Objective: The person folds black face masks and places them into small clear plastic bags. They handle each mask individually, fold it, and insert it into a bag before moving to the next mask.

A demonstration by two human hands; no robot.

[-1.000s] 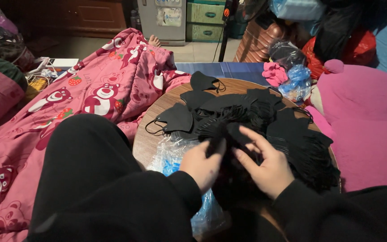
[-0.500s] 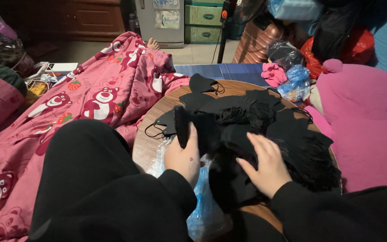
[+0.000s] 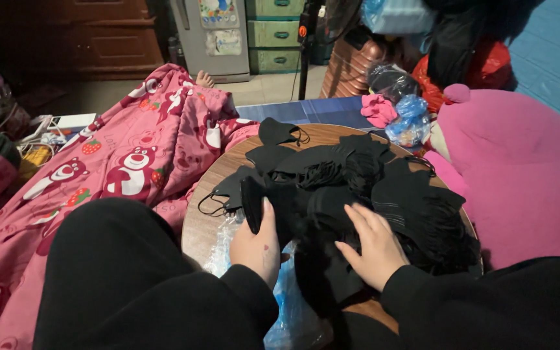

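Left hand now further left, clamped on black mask; right hand flat on mask pile

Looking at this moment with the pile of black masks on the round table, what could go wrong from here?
The left hand grips a few black masks at the table's near edge; some could slide off onto the pink blanket. Ear loops dangle from the pile and may tangle, dragging extra masks along. The right hand presses a dark heap in dim light, so single masks are hard to tell apart.
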